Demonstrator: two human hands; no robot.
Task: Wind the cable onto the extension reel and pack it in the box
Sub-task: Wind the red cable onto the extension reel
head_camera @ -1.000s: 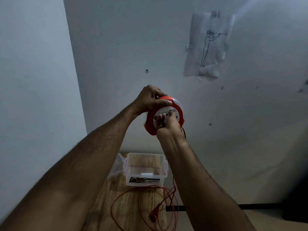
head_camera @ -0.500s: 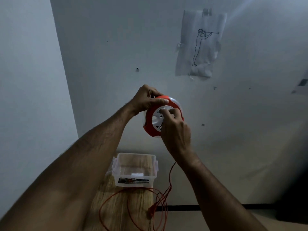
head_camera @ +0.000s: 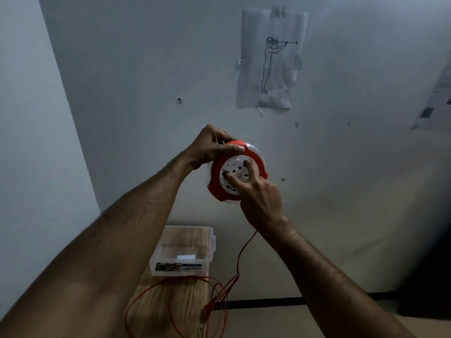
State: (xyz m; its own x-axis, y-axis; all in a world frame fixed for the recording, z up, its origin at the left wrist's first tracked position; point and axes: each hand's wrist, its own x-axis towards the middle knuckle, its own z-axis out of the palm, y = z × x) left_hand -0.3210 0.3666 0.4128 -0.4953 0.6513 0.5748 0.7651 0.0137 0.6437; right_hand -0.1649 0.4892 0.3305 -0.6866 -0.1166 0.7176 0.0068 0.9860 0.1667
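- Over the last second the right hand (head_camera: pixel 262 198) has swung round the reel (head_camera: pixel 238 173) face: a second ago it sat low with the wrist straight below the disc, and now it comes in from the lower right with fingers reaching across the white hub.
- That reads as a turn of the winding disc, so I judge winding is under way, not finished.
- The loose cable (head_camera: pixel 240 254) on the table (head_camera: pixel 156 311) has changed its lie a little, though the head camera has moved too, so how much was taken up is hard to tell.
- The left hand (head_camera: pixel 212 146) holds the reel at its upper left rim, fingers curled behind the red casing and the thumb pressed flat along the front edge.
- The right hand's fingers are bent onto the white socket face, fingertips pressing into it to crank; whether they hook a knob I cannot tell.
- The reel is held up in the air before the wall, well above the table.
- The cable hangs from under the right wrist down to red loops on the table, with the plug among them.
- The clear box (head_camera: pixel 183 252) stands open on the table's far end, apart from the loops.
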